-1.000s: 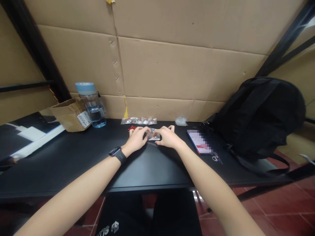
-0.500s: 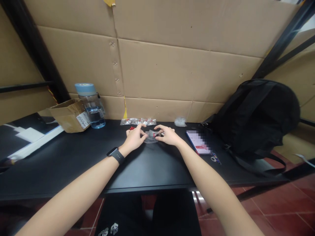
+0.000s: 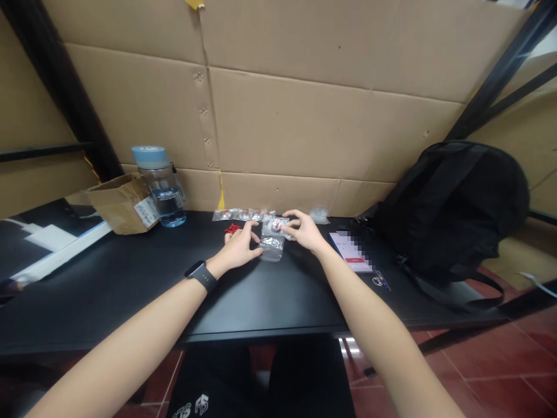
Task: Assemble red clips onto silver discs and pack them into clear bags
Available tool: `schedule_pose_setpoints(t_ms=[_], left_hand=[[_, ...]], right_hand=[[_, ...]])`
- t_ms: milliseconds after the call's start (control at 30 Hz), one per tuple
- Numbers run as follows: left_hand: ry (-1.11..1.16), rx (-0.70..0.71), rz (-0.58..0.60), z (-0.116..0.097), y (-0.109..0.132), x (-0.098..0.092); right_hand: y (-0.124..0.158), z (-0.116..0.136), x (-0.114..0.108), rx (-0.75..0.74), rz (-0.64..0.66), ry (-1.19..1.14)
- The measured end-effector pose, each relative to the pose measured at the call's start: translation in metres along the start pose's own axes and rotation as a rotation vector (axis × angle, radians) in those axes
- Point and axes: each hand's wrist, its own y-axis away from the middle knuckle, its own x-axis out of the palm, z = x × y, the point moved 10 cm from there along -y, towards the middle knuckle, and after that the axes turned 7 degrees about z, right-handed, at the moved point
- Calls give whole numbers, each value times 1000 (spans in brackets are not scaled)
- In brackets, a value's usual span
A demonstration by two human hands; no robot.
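Observation:
My right hand [image 3: 303,231] pinches a small clear plastic packet [image 3: 272,225] by its right side. Inside the packet is a round, pale item with a red strip, too small to name. Just below it, a clear plastic bag or flap [image 3: 270,252] lies over the black tabletop; I cannot tell whether it is part of the same packet. My left hand [image 3: 238,247], with a dark watch on the wrist, has thumb and index finger spread beside this plastic. Its thumb tip is at the plastic's left edge. Red twist-like strips [image 3: 232,229] lie behind the left hand, partly hidden.
Several similar clear packets [image 3: 243,215] lie in a row along the cardboard wall. Another clear plastic bundle [image 3: 319,216] sits behind my right hand. To the left stand a water bottle [image 3: 167,194] and a cardboard box [image 3: 124,209]; to the right, a phone [image 3: 350,249], keyring [image 3: 378,281] and black backpack [image 3: 456,215].
My right hand has moved slightly right and up with the packet, which now shows flat with its round item. The left hand has shifted a little left and down, its fingers apart.

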Motion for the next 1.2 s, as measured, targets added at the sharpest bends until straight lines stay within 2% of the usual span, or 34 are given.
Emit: schedule_pose_setpoints(t_ms=[133,233,333,533,700,867,933,1067,1133,1200], left_hand=[[-125,126,58,-15,6,2],[-194,218,145,-28,13,10],[-212,242,190,-34,17,16],[-221,265,220,-38,23,17],[-244,285,213,-43,29,12],[-248,271,233,-41,30,11],[-251,259,231,-40,30,11],[-241,265,198,-43,29,7],[-220,268,176,-44,26,2],[-203,245,131,-38,21,-8]], right_hand=[[-1,-27,-41,144,-237,106],[-2,-54,-57,327,-305,267],[-10,-76,-58,433,-289,322],[-45,-98,-40,459,-188,322],[-61,-91,-20,395,-153,431],[-55,-63,-19,274,-182,641],[-51,-53,-14,199,-74,674],[-32,-42,9,74,271,599],[-20,-37,13,30,314,586],[-13,-35,10,23,285,582]])
